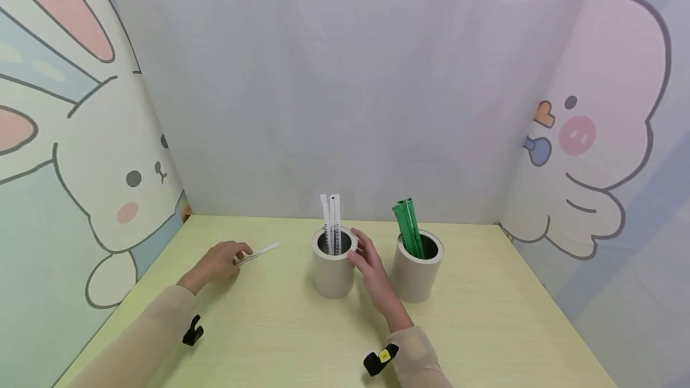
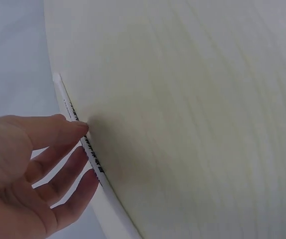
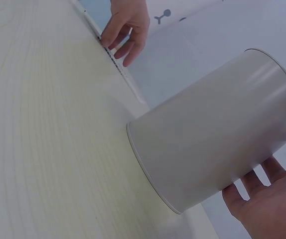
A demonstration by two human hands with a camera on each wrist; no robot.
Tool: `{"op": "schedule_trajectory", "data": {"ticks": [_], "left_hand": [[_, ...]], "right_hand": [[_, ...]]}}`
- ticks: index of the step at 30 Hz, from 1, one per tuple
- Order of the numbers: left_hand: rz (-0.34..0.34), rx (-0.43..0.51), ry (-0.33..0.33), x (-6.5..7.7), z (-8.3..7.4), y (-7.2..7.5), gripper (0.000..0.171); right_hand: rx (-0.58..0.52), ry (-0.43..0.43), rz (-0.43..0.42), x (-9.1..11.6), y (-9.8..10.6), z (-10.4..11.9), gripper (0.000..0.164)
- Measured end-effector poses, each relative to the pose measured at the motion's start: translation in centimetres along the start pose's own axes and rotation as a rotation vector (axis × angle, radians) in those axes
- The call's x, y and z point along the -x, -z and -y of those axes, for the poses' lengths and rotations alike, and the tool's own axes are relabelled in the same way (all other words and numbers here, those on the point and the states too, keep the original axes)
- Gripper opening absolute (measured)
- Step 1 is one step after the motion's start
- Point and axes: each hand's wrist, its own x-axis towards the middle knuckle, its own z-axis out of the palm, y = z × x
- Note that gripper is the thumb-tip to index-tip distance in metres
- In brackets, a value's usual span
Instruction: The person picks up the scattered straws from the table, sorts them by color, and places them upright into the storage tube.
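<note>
On the left part of the table, my left hand [image 1: 220,261] pinches a slim white stick with black print [image 1: 265,251] between thumb and fingers. The stick lies along the tabletop in the left wrist view, its printed part [image 2: 94,162] at the fingertips. My right hand [image 1: 375,274] holds the right side of a light grey cylindrical cup [image 1: 332,279], thumb and fingers near its rim. Several similar white sticks [image 1: 336,226] stand in that cup. The right wrist view shows the cup's smooth wall [image 3: 213,134], with fingers curved against it.
Just right of my right hand stands a second light grey cup [image 1: 412,283] holding several green sticks [image 1: 408,229]. The pale yellow table [image 1: 280,340] meets a grey cloth backdrop [image 1: 323,106]. Cartoon-printed cloth panels flank both sides.
</note>
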Motion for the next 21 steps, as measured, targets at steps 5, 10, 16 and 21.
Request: {"op": "schedule_trajectory", "data": {"ticks": [5, 10, 16, 21], "left_hand": [[-0.002, 0.025, 0.009, -0.03, 0.0, -0.23, 0.041], [-0.004, 0.046, 0.0, -0.09, -0.23, -0.26, 0.04], [-0.001, 0.026, -0.001, -0.23, -0.21, -0.41, 0.042], [-0.016, 0.019, -0.022, -0.44, -0.5, -0.51, 0.042]], "right_hand": [[-0.001, 0.004, -0.003, -0.02, -0.05, -0.03, 0.059], [-0.004, 0.01, -0.006, -0.08, -0.08, -0.03, 0.059], [0.001, 0.001, -0.007, -0.09, -0.13, 0.05, 0.059], [0.002, 0.001, -0.008, -0.07, -0.09, 0.05, 0.059]]}}
